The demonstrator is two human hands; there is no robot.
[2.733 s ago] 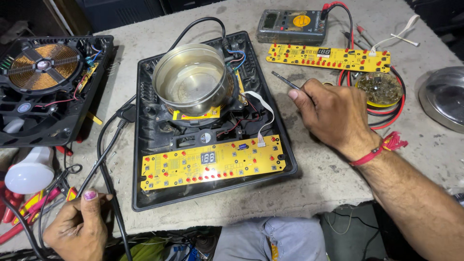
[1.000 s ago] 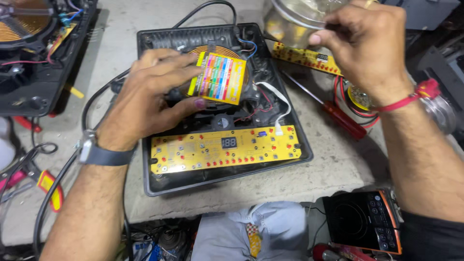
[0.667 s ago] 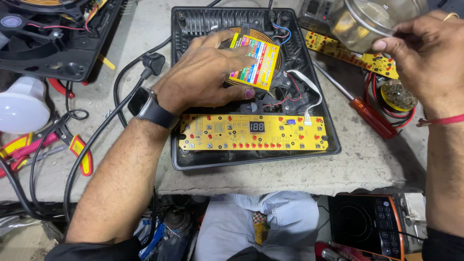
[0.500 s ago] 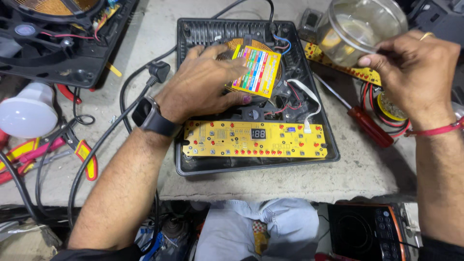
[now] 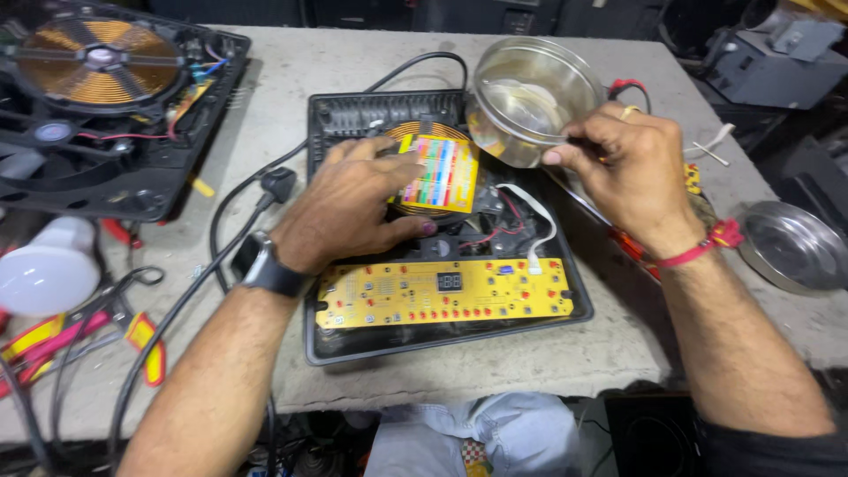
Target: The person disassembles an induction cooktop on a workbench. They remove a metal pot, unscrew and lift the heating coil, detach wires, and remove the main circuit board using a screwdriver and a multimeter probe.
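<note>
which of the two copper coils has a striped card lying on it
The copper coil in the opened cooktop at the centre, under the left hand. A multicoloured striped card covers much of it, while the coil at the far left lies fully bare.

You're looking at two copper coils point(image 5: 93, 60) point(image 5: 415, 132), one yellow control board point(image 5: 442, 293), one steel bowl point(image 5: 533, 97), one steel lid point(image 5: 791, 247), one white bulb point(image 5: 49, 276).

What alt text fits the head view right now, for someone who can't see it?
Over an opened induction cooker, the left hand presses a striped multicoloured card onto the copper coil, while the right hand holds a steel bowl tilted above the cooker's far right corner. A yellow circuit board lies along the near edge.
</note>
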